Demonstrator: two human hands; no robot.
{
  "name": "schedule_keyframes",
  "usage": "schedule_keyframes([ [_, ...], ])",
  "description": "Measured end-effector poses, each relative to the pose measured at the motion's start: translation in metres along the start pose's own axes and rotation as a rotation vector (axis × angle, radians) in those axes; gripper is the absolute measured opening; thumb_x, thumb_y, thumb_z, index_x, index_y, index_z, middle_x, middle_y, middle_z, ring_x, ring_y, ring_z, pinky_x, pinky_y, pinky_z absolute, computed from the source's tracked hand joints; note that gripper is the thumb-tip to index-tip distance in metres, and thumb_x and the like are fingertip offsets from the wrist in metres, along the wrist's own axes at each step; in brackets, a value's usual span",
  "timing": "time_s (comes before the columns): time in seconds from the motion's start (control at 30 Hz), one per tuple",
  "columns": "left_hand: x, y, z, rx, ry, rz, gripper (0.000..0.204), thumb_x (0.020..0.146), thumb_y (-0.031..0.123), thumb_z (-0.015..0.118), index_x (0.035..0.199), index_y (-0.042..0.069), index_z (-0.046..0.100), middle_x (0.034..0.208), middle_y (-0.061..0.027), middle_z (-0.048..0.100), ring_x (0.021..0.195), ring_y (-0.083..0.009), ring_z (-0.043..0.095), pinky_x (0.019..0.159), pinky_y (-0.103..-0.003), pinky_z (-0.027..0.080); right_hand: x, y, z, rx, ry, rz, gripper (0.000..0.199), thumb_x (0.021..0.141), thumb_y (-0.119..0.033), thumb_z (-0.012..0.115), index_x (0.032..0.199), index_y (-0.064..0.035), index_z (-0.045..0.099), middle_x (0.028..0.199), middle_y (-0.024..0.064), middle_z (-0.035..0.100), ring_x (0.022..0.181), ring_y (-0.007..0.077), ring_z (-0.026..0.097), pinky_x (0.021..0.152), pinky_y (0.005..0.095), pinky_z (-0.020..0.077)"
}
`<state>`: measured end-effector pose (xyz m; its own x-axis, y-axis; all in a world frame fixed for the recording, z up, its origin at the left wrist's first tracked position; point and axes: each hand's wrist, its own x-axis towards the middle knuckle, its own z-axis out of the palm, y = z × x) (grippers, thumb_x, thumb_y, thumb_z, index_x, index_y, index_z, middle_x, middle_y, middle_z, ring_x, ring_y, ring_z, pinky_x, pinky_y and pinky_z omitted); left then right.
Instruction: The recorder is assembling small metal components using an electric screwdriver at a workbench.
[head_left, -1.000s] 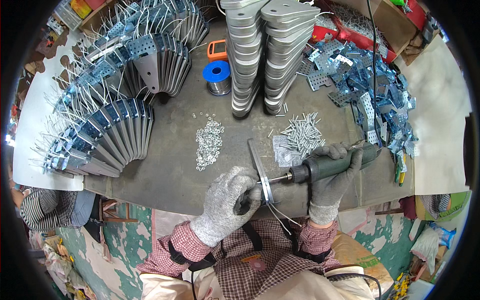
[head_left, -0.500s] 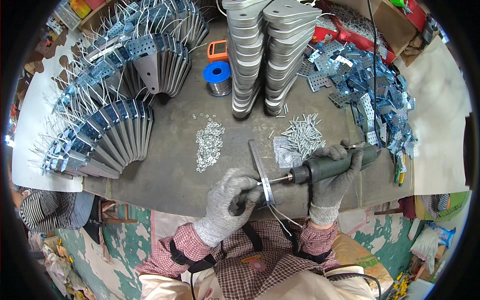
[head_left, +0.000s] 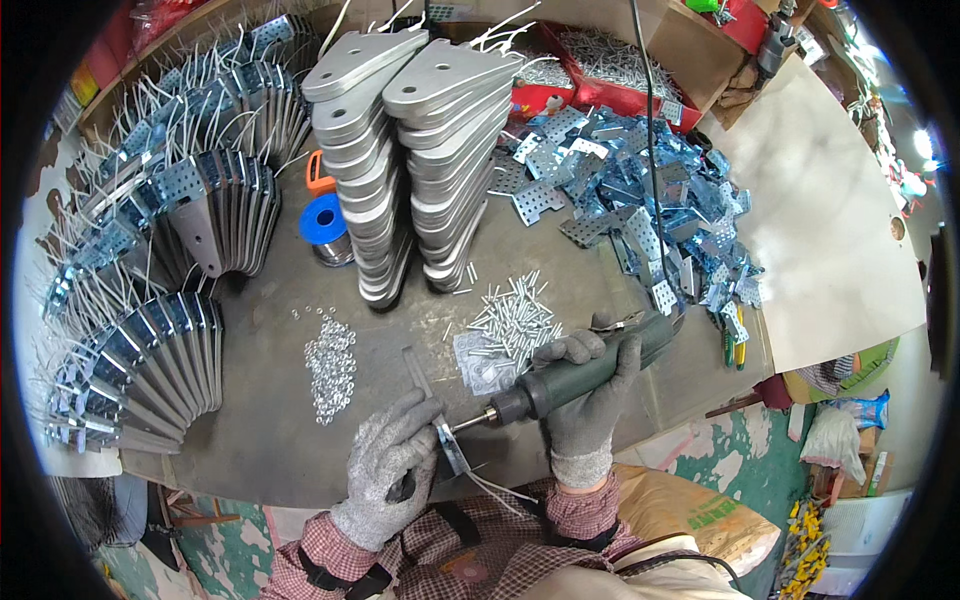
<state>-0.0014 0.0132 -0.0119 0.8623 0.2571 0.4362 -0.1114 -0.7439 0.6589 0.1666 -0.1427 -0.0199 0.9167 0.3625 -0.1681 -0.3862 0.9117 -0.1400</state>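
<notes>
In a grey work glove, my left hand [head_left: 385, 470] is closed on a flat grey metal plate [head_left: 451, 448] seen almost edge-on, white wires trailing from its near end. My right hand [head_left: 585, 415], gloved too, wraps round a dark green electric screwdriver [head_left: 570, 385]. The screwdriver lies level and points left, its bit meeting the plate beside my left fingertips. Whether a screw sits at the bit's tip is hidden. Just beyond the tool lies a heap of small screws [head_left: 515, 320], partly on clear plastic bags [head_left: 480, 368]. A scatter of nuts [head_left: 330, 370] is to the left.
Two tall stacks of grey plates [head_left: 445, 170] stand at the back. Rows of wired plate assemblies [head_left: 150, 370] fan out at left. A solder spool [head_left: 325, 225] is behind the nuts. Blue-silver perforated brackets [head_left: 640, 190] pile up at right, near red bins [head_left: 620, 70] and a hanging cable [head_left: 652, 130].
The whole view has swung, so the table's contents sit further left in it. My left fingers have shifted along the plate, while the screwdriver bit stays against it.
</notes>
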Motion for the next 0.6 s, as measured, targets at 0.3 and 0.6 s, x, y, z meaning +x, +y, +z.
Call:
schedule_keyframes([
  [0.3, 0.011, 0.002, -0.009, 0.010, -0.119, 0.032, 0.027, 0.068, 0.000, 0.067, 0.095, -0.001, 0.068, 0.120, -0.0175, 0.070, 0.113, -0.0401, 0.067, 0.093, -0.049, 0.055, 0.001, 0.005, -0.006, 0.203, -0.081, 0.002, 0.040, 0.097, -0.048, 0.067, 0.107, -0.0121, 0.052, 0.085, -0.0017, 0.046, 0.081, 0.0150, 0.048, 0.093, 0.0426, 0.0426],
  [0.6, 0.013, -0.005, -0.010, -0.050, -0.133, 0.134, 0.026, 0.067, 0.003, 0.069, 0.092, 0.000, 0.067, 0.118, -0.0188, 0.071, 0.109, -0.0414, 0.068, 0.086, -0.048, 0.058, -0.002, 0.008, 0.008, 0.146, -0.017, 0.002, 0.030, 0.099, -0.041, 0.066, 0.101, -0.0121, 0.060, 0.079, -0.0046, 0.050, 0.075, 0.0102, 0.049, 0.086, 0.0349, 0.0439],
])
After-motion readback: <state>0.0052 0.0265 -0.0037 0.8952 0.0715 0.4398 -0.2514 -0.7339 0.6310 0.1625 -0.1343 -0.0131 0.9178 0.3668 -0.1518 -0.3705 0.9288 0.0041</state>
